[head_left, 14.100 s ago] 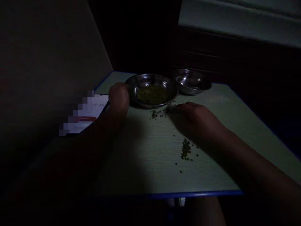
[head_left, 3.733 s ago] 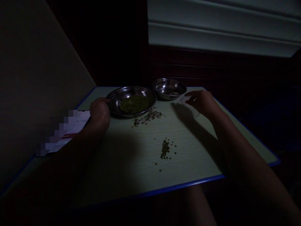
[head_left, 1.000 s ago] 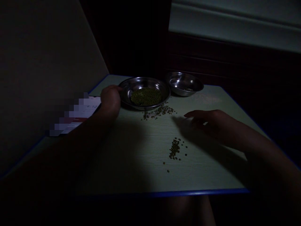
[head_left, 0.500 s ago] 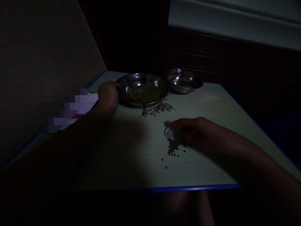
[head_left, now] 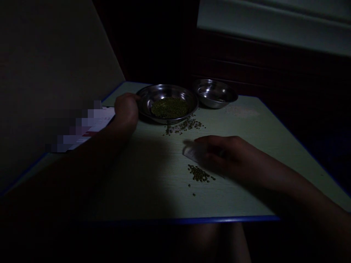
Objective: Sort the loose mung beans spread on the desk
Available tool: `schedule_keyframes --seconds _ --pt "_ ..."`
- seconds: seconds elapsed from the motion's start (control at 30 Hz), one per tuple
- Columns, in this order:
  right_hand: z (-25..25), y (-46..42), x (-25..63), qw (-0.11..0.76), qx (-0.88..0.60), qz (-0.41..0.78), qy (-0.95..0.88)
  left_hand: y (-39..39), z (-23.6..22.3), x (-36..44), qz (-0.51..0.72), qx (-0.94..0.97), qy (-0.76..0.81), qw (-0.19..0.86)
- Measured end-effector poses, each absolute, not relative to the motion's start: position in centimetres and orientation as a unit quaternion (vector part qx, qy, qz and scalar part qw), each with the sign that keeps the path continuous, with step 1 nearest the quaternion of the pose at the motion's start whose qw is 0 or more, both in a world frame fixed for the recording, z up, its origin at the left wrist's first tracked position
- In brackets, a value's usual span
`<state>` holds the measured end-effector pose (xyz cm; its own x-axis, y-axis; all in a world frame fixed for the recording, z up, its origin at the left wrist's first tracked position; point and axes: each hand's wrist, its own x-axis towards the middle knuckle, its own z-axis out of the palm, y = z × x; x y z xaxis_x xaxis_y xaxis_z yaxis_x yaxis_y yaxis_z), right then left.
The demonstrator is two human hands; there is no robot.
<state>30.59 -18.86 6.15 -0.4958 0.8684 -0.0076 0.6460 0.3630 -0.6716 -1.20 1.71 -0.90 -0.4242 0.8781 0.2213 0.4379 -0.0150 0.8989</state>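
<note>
My left hand (head_left: 126, 109) curls against the left rim of a shallow steel dish (head_left: 142, 106) holding a mound of mung beans (head_left: 169, 108). My right hand (head_left: 216, 153) pinches a white paper slip (head_left: 190, 153) low over the pale green tabletop (head_left: 246, 120). Just below that slip lies a small loose patch of mung beans (head_left: 197, 173), with a few strays nearer the front. Another scattered line of beans (head_left: 183, 126) sits just in front of the dish. The hand's fingers hide most of the slip.
A small steel bowl (head_left: 214, 94) stands behind and right of the dish. A paper with a red band (head_left: 87, 128), partly pixelated, lies at the table's left side. A pale wall panel rises at the left, and the table has a blue front edge (head_left: 181, 220).
My right hand has moved left with the white slip, and the small bean patch has spread slightly. My left hand stays at the dish rim.
</note>
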Motion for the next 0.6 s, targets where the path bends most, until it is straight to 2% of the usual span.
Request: schedule_keyframes --seconds 0.1,0.23,0.3,0.6 --pt "6.3 -17.6 32.3 0.209 -0.517 0.222 -0.800 1.4 -0.6 -1.0 0.540 0.434 0.676 0.253" --pt "4.9 -15.2 34.3 0.246 -0.550 0.069 -0.795 1.3 -0.8 -1.3 0.543 0.450 0.661 0.256" --pt "3.8 -14.3 34.8 0.236 -0.560 0.025 -0.794 1.5 -1.1 -1.5 0.543 0.456 0.657 0.255" --pt "1.9 -12.3 33.7 0.179 -0.564 -0.016 -0.806 0.8 -0.2 -0.7 0.550 0.424 0.666 0.271"
